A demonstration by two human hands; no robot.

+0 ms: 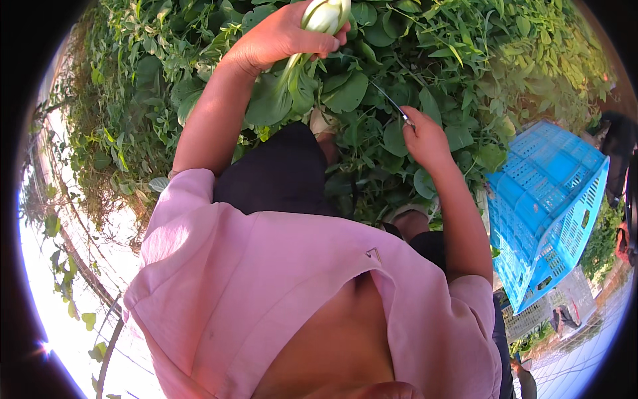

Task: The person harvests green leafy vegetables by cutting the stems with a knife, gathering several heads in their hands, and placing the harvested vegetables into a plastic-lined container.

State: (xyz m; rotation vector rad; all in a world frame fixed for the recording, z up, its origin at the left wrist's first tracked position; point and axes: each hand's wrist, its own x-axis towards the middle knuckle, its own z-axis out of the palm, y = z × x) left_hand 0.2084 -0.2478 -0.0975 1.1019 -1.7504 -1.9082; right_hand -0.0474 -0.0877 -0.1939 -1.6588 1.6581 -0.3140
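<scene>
At the top of the head view, my left hand is closed around a leafy green vegetable, its pale, thick base pointing up and its broad green leaves hanging below my fingers. My right hand grips a thin-bladed knife by the handle. The blade points up and left over dense leafy plants. The two hands are apart, and the knife does not touch the held vegetable.
A blue perforated plastic crate stands tilted at my right, beside the plants. Behind it are a pale crate and part of another person. Leafy growth spreads around both my feet. A curved stem lies at lower left.
</scene>
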